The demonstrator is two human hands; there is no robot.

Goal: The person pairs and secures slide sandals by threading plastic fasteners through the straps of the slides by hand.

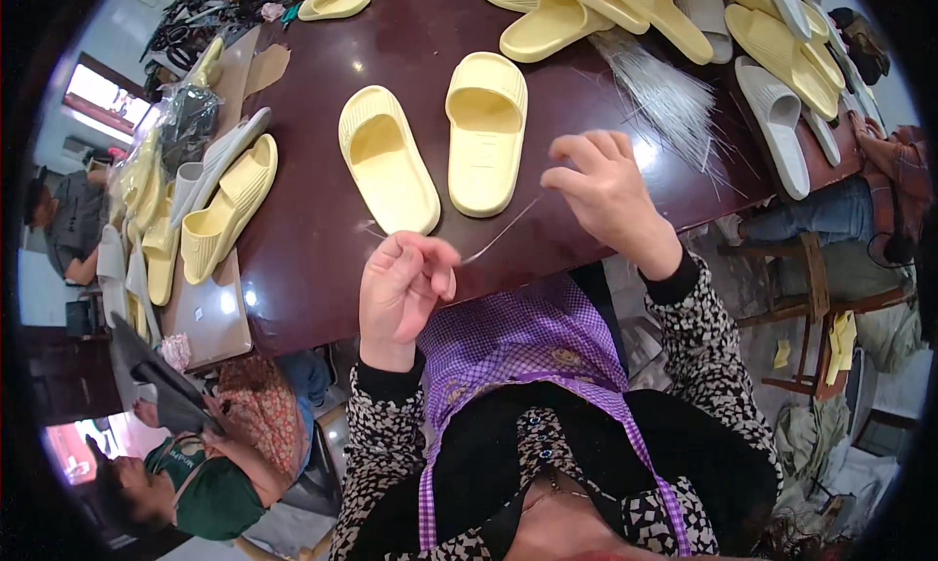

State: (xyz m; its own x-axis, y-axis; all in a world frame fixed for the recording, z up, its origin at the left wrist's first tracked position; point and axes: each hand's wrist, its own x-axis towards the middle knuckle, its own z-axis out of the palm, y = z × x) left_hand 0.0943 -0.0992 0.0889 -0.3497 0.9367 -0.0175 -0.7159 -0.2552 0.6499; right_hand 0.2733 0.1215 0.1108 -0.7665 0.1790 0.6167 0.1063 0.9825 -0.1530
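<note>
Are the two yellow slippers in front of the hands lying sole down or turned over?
Sole down: both yellow slippers show their open footbeds and straps facing up.

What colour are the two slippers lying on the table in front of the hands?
Pale yellow slippers, seen in the head view on the dark table.

Black-and-white spotted sleeves [718,351] with black cuffs [676,282], a purple checked apron [518,341], and a black top [489,444] with small buttons
</note>
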